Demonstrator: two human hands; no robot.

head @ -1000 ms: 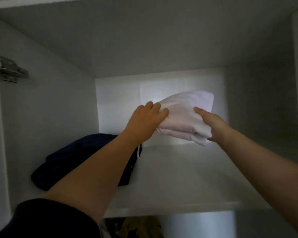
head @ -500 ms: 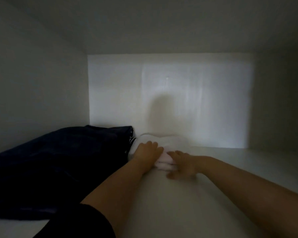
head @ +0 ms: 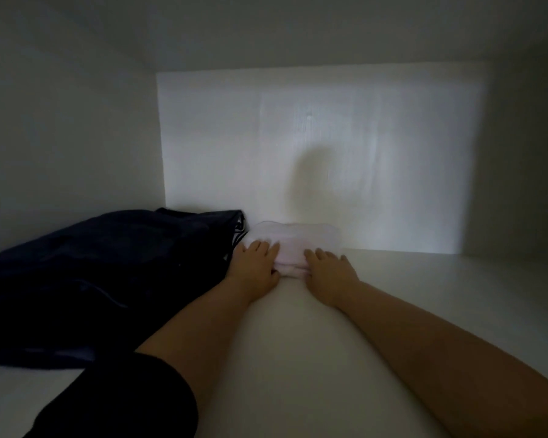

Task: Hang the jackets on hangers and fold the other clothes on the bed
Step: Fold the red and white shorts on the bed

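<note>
White folded garment [head: 295, 237], soft, in stacked layers with rounded edges, lies on the shelf deep in the compartment, close to the back panel. Whether it touches the panel cannot be told. One second ago it was carried in the air between both hands. Half a second ago it was already down, with the two hands almost meeting at its near edge. They now sit further apart, and more of the layered front fold shows between them.

Left hand [head: 253, 268]: fingers [head: 261, 248] laid fairly straight over the top left of the bundle, thumb against its front fold; a press, not a grasp. Right hand [head: 329, 275]: fingers [head: 321, 256] extended, tips on the near right edge of the bundle. Both forearms are bare; a black short sleeve [head: 124, 403] covers the left upper arm.

Dark navy garment [head: 108, 273], smooth fabric, loosely folded and creased, lies on the left of the shelf, its far end just beside the white bundle. Shelf board [head: 440, 311]: white, flat, matt. Back panel [head: 345, 137]: white with faint vertical streaks and a rounded shadow above the bundle. The light is dim; finer texture cannot be made out.
</note>
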